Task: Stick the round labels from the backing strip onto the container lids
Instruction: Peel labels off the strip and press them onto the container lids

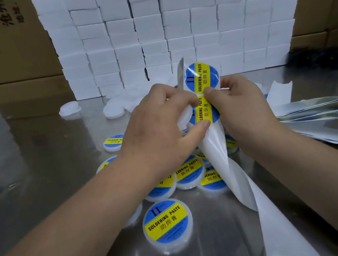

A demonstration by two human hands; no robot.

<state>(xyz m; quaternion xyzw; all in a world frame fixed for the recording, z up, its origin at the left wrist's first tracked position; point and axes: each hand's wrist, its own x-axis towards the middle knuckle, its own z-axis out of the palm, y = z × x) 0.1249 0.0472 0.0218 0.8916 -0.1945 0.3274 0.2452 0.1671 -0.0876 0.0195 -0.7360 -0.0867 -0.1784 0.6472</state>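
Currently both hands are busy at one spot. The left hand (160, 120) has its fingers curled round a white lid (184, 118), thumb laid along the lower edge of a round label (203, 110). The right hand (245, 105) pinches the backing strip (214, 149) at that label's top edge. Whether its fingertips grip the label itself or only the backing I cannot tell. The label sits between the two hands, seemingly half across the lid.

The likeliest fault is a crooked or creased label. If the thumb tacks down one edge while the right hand pulls at a slant, the circle could land off-centre and trap a fold or a bubble. The lid is mostly hidden under the fingers, so centring appears to be done largely by feel.

A second risk is the strip. Its free tail twists down past the right wrist toward the person, and a sharp tug could drag it over the labelled lids (168, 224) heaped under and just nearer than the hands, nudging them about on the shiny surface (58, 170). The upper label (201, 75), standing above the hands, might lift early if the backing bends hard there, and then stick to a finger or to itself.

Bare lids (114, 110) lie beyond the left hand, within reach. Spent strip (331, 121) is piled to the right of the right hand, where it could snag the working length.
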